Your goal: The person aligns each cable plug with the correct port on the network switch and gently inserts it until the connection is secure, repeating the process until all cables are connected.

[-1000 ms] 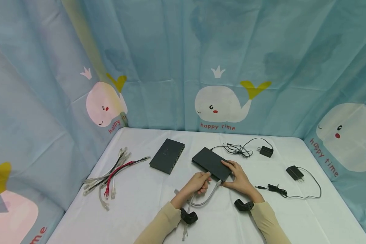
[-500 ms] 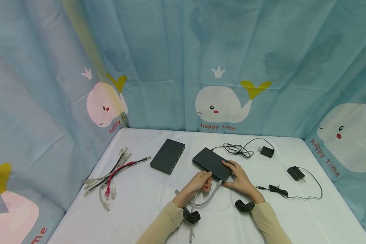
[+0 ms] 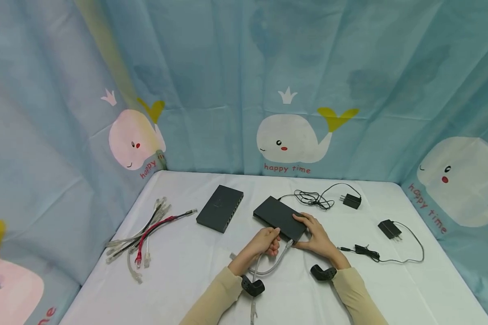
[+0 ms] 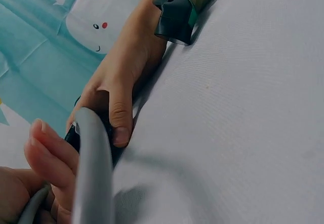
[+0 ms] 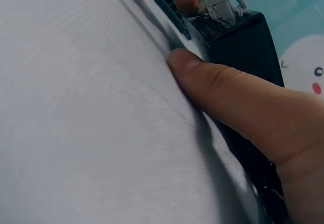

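A black network switch (image 3: 279, 216) lies at an angle on the white table. My right hand (image 3: 319, 237) grips its right end, the thumb (image 5: 223, 84) along its side in the right wrist view. At the front edge, my left hand (image 3: 263, 243) pinches a grey network cable (image 4: 34, 206) with its fingers curled; the cable's end is hidden by the fingers. Another grey cable (image 3: 277, 264) has its clear plug (image 5: 217, 3) in the port row near the right corner, and curves back under the left wrist. A loose cable end (image 3: 253, 311) lies below that wrist.
A second black switch (image 3: 220, 208) lies to the left. Farther left is a pile of grey, black and red network cables (image 3: 146, 237). A power adapter (image 3: 351, 201) with a coiled cord stands behind the held switch; another adapter (image 3: 389, 229) lies at the right.
Both hands keep their hold on the switch and cable. The left forearm and the loose cable end have shifted slightly right; the head view itself has turned a little.
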### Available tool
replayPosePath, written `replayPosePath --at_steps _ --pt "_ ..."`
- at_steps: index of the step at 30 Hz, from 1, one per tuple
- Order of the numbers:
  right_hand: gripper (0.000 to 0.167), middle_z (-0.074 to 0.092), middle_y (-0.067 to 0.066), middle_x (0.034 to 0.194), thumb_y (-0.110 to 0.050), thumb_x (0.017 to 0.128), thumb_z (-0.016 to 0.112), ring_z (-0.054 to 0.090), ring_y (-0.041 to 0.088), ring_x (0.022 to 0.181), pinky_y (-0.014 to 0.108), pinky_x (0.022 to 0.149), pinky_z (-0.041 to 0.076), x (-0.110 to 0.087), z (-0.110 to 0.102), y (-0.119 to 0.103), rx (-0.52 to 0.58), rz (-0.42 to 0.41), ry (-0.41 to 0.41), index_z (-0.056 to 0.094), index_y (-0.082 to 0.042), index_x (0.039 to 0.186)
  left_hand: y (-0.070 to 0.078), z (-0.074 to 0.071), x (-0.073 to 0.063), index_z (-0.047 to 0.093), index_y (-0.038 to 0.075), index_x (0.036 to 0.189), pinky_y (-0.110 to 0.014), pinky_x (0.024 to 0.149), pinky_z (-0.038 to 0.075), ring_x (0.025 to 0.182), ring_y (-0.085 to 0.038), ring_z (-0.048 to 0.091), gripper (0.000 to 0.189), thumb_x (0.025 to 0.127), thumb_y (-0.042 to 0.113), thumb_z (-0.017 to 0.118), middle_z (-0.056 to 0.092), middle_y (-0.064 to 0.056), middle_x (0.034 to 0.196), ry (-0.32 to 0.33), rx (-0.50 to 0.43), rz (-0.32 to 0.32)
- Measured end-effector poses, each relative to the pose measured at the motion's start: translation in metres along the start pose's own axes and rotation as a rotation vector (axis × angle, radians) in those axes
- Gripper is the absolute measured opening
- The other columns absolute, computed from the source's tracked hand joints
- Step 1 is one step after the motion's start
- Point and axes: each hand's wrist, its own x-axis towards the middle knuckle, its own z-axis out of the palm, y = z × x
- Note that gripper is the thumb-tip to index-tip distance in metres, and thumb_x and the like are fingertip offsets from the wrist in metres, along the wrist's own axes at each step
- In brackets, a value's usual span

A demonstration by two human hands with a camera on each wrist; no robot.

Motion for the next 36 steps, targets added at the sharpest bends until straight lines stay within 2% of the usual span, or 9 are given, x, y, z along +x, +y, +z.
replayPosePath --at_steps 10,17,21,27,31,34,36 --pt "0.087 0.032 0.017 0.144 -0.038 0.065 0.084 0.033 0.039 0.128 0.063 0.097 0.026 0.005 -0.001 -0.002 0.004 -0.019 -0.002 0.043 -0.019 0.139 0.001 0.001 0.0 0.05 -0.016 0.099 -0.02 0.042 0.047 0.044 -0.009 0.055 0.048 0.101 0.029 0.037 0.049 -0.002 0.057 0.021 -0.016 0.006" --pt "0.088 0.031 0.015 0.144 -0.04 0.064 0.084 0.033 0.039 0.128 0.062 0.098 0.027 0.009 0.0 -0.006 0.004 0.014 -0.003 0.042 -0.022 0.139 0.003 -0.001 0.001 0.051 -0.013 0.099 -0.02 0.042 0.047 0.044 -0.009 0.056 0.051 0.1 0.035 0.038 0.05 -0.002 0.056 0.048 -0.016 0.015" --pt "0.091 0.032 0.013 0.143 -0.044 0.063 0.084 0.035 0.038 0.126 0.061 0.097 0.03 0.009 0.001 -0.005 -0.037 0.012 0.012 0.041 -0.023 0.14 0.003 -0.002 0.002 0.051 -0.011 0.098 -0.022 0.042 0.048 0.043 -0.011 0.056 0.053 0.101 0.039 0.034 0.05 -0.003 0.056 0.033 -0.003 0.033" --pt "0.098 0.022 0.019 0.148 -0.056 0.061 0.08 0.03 0.043 0.129 0.064 0.094 0.031 0.0 0.003 -0.001 -0.117 -0.018 0.024 0.037 -0.023 0.142 0.002 0.003 0.002 0.052 -0.007 0.097 -0.024 0.042 0.048 0.043 -0.013 0.056 0.058 0.1 0.046 0.028 0.05 -0.005 0.057 -0.003 0.019 0.012" --pt "0.095 0.023 0.019 0.148 -0.057 0.061 0.079 0.031 0.042 0.128 0.064 0.092 0.032 -0.003 0.003 -0.001 -0.133 -0.028 0.036 0.039 -0.026 0.141 0.007 0.002 -0.005 0.054 -0.005 0.097 -0.025 0.04 0.047 0.042 -0.014 0.055 0.052 0.1 0.043 0.033 0.051 -0.005 0.057 -0.017 0.146 0.021" --pt "0.094 0.027 0.019 0.146 -0.056 0.061 0.079 0.033 0.04 0.127 0.063 0.092 0.033 -0.002 0.004 -0.002 -0.137 -0.054 0.046 0.04 -0.024 0.141 0.013 -0.006 -0.011 0.057 -0.001 0.095 -0.023 0.041 0.044 0.042 -0.013 0.053 0.045 0.1 0.039 0.037 0.053 -0.004 0.058 -0.017 0.352 0.065" --pt "0.095 0.028 0.02 0.146 -0.055 0.061 0.08 0.034 0.041 0.126 0.063 0.091 0.034 -0.002 0.006 -0.002 -0.143 -0.071 0.051 0.04 -0.022 0.141 0.017 -0.012 -0.016 0.06 0.002 0.093 -0.023 0.042 0.041 0.043 -0.012 0.051 0.044 0.099 0.04 0.038 0.054 -0.004 0.059 0.004 0.499 0.1"
